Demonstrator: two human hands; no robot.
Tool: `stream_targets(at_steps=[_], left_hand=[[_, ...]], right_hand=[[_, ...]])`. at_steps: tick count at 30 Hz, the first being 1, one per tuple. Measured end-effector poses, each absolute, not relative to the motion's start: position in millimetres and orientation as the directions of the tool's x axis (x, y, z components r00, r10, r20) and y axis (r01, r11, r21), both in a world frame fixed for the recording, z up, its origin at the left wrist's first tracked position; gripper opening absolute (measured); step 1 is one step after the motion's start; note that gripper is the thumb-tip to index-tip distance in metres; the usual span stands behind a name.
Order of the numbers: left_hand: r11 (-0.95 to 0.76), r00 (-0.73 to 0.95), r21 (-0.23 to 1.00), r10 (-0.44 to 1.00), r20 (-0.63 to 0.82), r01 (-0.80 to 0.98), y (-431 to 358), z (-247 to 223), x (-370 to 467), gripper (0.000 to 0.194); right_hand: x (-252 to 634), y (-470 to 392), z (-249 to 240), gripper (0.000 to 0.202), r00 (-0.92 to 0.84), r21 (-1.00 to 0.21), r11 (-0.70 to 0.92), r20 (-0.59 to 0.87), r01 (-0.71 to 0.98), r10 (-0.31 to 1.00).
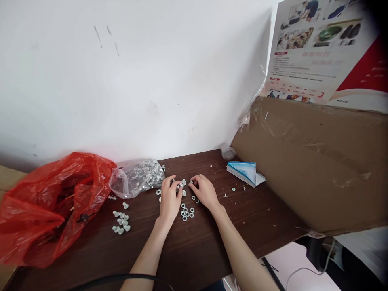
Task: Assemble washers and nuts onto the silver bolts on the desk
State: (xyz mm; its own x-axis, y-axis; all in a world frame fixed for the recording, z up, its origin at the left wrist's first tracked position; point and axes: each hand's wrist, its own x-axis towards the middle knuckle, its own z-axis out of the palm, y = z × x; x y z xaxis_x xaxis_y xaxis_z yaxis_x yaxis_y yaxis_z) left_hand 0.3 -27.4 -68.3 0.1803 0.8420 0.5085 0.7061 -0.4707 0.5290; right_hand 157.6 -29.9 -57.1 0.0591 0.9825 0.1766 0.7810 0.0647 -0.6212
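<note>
My left hand (170,199) is closed, thumb and fingers bent around a small shiny metal fastener (178,187) whose exact kind is partly hidden. Facing it, my right hand (205,192) pinches a small metal piece (190,182) between thumb and fingertips. Between the hands lie a few bolts (184,193) on the dark wooden table (194,238). Just nearer to me sits a group of loose hex nuts (186,212), with two more nuts (195,199) by my right wrist. Flat washers (158,192) show beside my left hand, partly covered by it.
Left of my arm, several bolts (121,220) form a cluster. Behind them are a clear bag of hardware (145,174) and a red plastic bag (54,210). A blue-and-white folded packet (244,173) and a clear round lid (228,152) lie right, before a cardboard box (315,169).
</note>
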Motion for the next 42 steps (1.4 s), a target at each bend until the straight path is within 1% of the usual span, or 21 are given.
stream_targets(at_steps=[3,5,7,8,10,12,14,15,16,17,18,19,21,23,24,27,30,32,34,37,42], left_hand=[[-0.453,0.157,0.56,0.854,0.496,0.694,-27.4,-68.5,1.6,0.014],[-0.458,0.143,0.585,0.852,0.503,0.669,-28.2,-66.6,2.1,0.012],[-0.479,0.118,0.62,0.839,0.531,0.621,-29.5,-61.9,2.5,0.01],[-0.496,0.1,0.642,0.83,0.549,0.585,-30.3,-58.7,2.8,0.01],[-0.524,0.048,0.702,0.816,0.576,0.482,-31.9,-51.7,3.3,0.008],[-0.509,-0.03,0.796,0.837,0.547,0.327,-32.6,-45.9,3.5,0.006],[-0.442,-0.109,0.887,0.883,0.457,0.133,-32.2,-42.8,2.9,0.007],[-0.401,-0.14,0.915,0.904,0.403,0.045,-31.6,-42.4,2.0,0.008],[-0.366,-0.163,0.931,0.919,0.358,-0.016,-30.7,-42.5,0.7,0.008],[-0.338,-0.184,0.941,0.927,0.327,-0.034,-29.8,-43.0,-1.2,0.007],[-0.317,-0.2,0.948,0.93,0.309,-0.006,-28.8,-43.7,-3.4,0.006],[-0.299,-0.208,0.952,0.929,0.306,0.064,-28.0,-44.5,-5.9,0.005],[-0.265,-0.164,0.921,0.934,0.319,0.285,-26.9,-46.0,-11.2,0.007],[-0.254,-0.052,0.823,0.945,0.324,0.507,-26.8,-47.3,-15.5,0.015],[-0.261,0.007,0.76,0.947,0.32,0.595,-27.1,-47.9,-17.0,0.02],[-0.287,0.122,0.578,0.944,0.307,0.764,-28.5,-49.1,-19.1,0.029],[-0.291,0.173,0.458,0.944,0.282,0.84,-29.8,-48.7,-19.0,0.028],[-0.287,0.183,0.425,0.946,0.269,0.858,-30.2,-47.9,-18.9,0.025],[-0.294,0.19,0.423,0.944,0.271,0.857,-30.1,-47.8,-18.9,0.022],[-0.325,0.191,0.453,0.929,0.315,0.83,-29.0,-50.1,-19.2,0.018],[-0.366,0.205,0.458,0.909,0.364,0.81,-27.3,-55.7,-19.3,0.015]], right_hand=[[158.8,-29.0,-58.6,0.013,0.055,-0.622,0.066,0.173,0.78,0.983],[159.6,-27.5,-60.7,0.014,0.056,-0.646,0.072,0.175,0.76,0.983],[159.9,-25.2,-62.8,0.014,0.062,-0.716,0.101,0.198,0.691,0.978],[159.7,-24.0,-63.6,0.015,0.074,-0.769,0.121,0.214,0.627,0.974],[158.6,-22.0,-63.7,0.018,0.125,-0.896,0.132,0.202,0.424,0.971],[157.2,-21.5,-61.3,0.023,0.173,-0.99,0.075,0.096,0.121,0.98],[156.8,-22.8,-56.7,0.027,0.164,-0.982,-0.015,-0.046,-0.188,0.985],[157.0,-24.0,-53.9,0.028,0.14,-0.954,-0.051,-0.096,-0.297,0.985],[157.6,-25.5,-51.1,0.03,0.111,-0.93,-0.082,-0.13,-0.359,0.985],[158.2,-27.0,-48.5,0.029,0.08,-0.921,-0.11,-0.15,-0.375,0.985],[158.8,-28.5,-46.1,0.027,0.051,-0.929,-0.131,-0.159,-0.345,0.986],[159.2,-29.8,-44.3,0.023,0.032,-0.952,-0.134,-0.148,-0.274,0.988],[159.0,-31.8,-42.3,0.019,0.008,-0.996,-0.063,-0.064,-0.057,0.998],[158.0,-33.1,-42.3,0.019,-0.036,-0.987,0.054,0.049,0.154,0.998],[157.6,-33.7,-42.8,0.019,-0.066,-0.967,0.103,0.09,0.232,0.994],[157.5,-35.4,-45.1,0.018,-0.139,-0.913,0.156,0.111,0.377,0.984],[159.4,-37.1,-46.9,0.02,-0.18,-0.865,0.168,0.092,0.473,0.979],[160.6,-37.7,-48.1,0.019,-0.192,-0.831,0.174,0.082,0.529,0.978],[161.2,-37.7,-49.4,0.016,-0.197,-0.798,0.181,0.08,0.575,0.977],[161.2,-37.0,-50.5,0.013,-0.194,-0.766,0.196,0.095,0.612,0.976],[158.7,-35.4,-49.5,0.016,-0.143,-0.724,0.194,0.132,0.662,0.981]])
